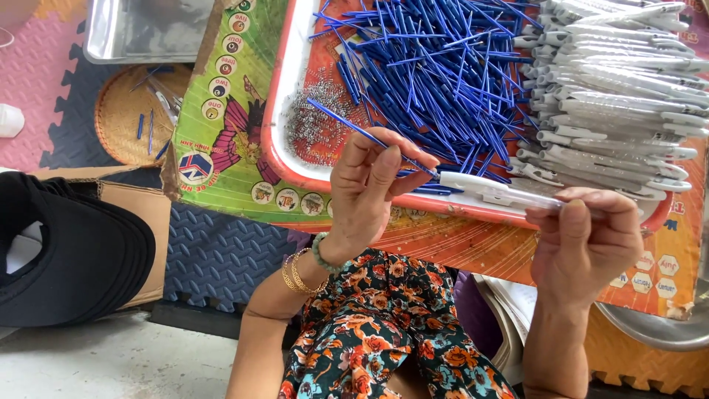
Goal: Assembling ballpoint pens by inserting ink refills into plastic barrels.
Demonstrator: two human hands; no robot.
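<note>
My left hand (pixel 369 188) pinches a thin blue pen refill (pixel 347 123), its end pointing into the mouth of a white pen barrel (pixel 495 192). My right hand (pixel 583 240) grips the other end of that barrel. Both hands hover over the near rim of a red tray (pixel 275 118). The tray holds a heap of blue refills (pixel 436 66), a small pile of metal springs (pixel 314 118) on its left and a stack of white pen barrels (pixel 620 96) on its right.
The tray rests on a colourful printed board (pixel 221 140). A woven basket (pixel 140 114) with a few refills, a metal tray (pixel 140 33), a cardboard box (pixel 144 222) and a black cap (pixel 70 251) lie to the left on foam mats. A metal bowl (pixel 657 325) sits lower right.
</note>
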